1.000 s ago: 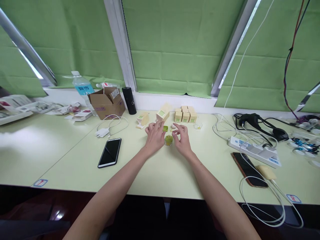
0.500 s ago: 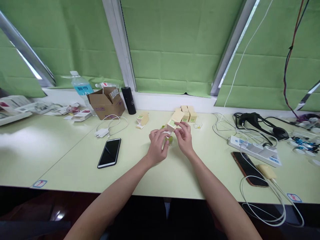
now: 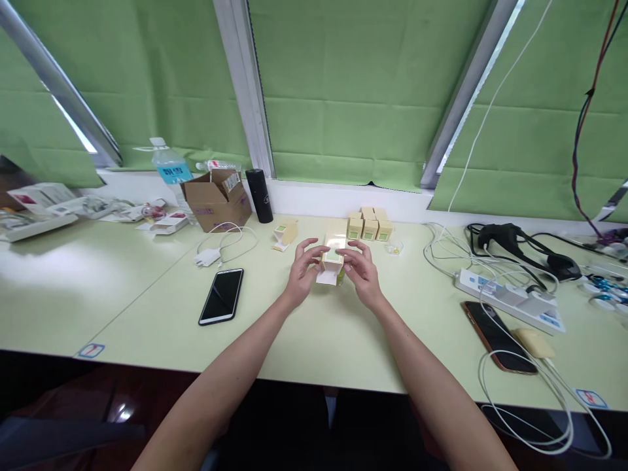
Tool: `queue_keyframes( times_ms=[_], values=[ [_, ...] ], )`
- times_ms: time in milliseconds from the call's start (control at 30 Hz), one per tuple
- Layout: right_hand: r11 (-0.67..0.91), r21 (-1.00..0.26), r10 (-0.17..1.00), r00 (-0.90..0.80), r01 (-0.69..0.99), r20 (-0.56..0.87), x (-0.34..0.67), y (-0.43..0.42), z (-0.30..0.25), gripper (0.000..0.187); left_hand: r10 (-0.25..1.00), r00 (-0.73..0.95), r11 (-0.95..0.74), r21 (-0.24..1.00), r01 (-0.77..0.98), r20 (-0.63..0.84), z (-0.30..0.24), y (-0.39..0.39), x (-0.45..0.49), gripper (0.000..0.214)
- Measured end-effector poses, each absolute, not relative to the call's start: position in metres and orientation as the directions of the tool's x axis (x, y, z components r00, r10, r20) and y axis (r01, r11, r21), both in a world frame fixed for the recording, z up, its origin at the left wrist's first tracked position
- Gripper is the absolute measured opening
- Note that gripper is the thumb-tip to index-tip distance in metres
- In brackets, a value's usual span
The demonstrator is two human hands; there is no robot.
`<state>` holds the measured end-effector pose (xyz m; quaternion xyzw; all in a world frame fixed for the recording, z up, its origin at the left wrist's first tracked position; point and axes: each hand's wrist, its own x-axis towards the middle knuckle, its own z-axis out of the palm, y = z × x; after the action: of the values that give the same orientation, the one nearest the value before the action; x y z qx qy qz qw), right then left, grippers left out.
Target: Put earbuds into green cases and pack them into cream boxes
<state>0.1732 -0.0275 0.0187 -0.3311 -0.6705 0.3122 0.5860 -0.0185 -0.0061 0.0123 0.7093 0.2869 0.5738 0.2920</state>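
Note:
Both my hands hold one small cream carton (image 3: 334,258) with a green label above the middle of the pale green table (image 3: 314,340). My left hand (image 3: 301,275) grips its left side and my right hand (image 3: 360,273) its right side. The carton's white bottom flap hangs open toward me. A bit of the green jar shows just under the carton, mostly hidden. Behind my hands stands a cluster of like cartons (image 3: 369,224), and one more carton with an open flap (image 3: 285,235) lies to the left.
A black phone (image 3: 222,296) lies at left beside a white charger and cable (image 3: 212,252). At the back left stand a cardboard box (image 3: 217,199), a black flask (image 3: 258,195) and a water bottle (image 3: 168,169). Right: power strip (image 3: 510,301), cables, second phone (image 3: 497,335).
My hands left the green jar on the table, took up a cream carton and brought it in front of me over the jar. The camera shifted slightly.

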Motion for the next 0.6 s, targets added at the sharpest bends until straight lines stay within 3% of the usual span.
queue_keyframes(
  times_ms=[600],
  values=[
    [0.489, -0.871, 0.868, -0.073, -0.048, 0.491, 0.169, -0.020, 0.006, 0.045, 0.794, 0.049, -0.607, 0.785, 0.124, 0.607, 0.002, -0.007, -0.005, 0.034]
  ],
)
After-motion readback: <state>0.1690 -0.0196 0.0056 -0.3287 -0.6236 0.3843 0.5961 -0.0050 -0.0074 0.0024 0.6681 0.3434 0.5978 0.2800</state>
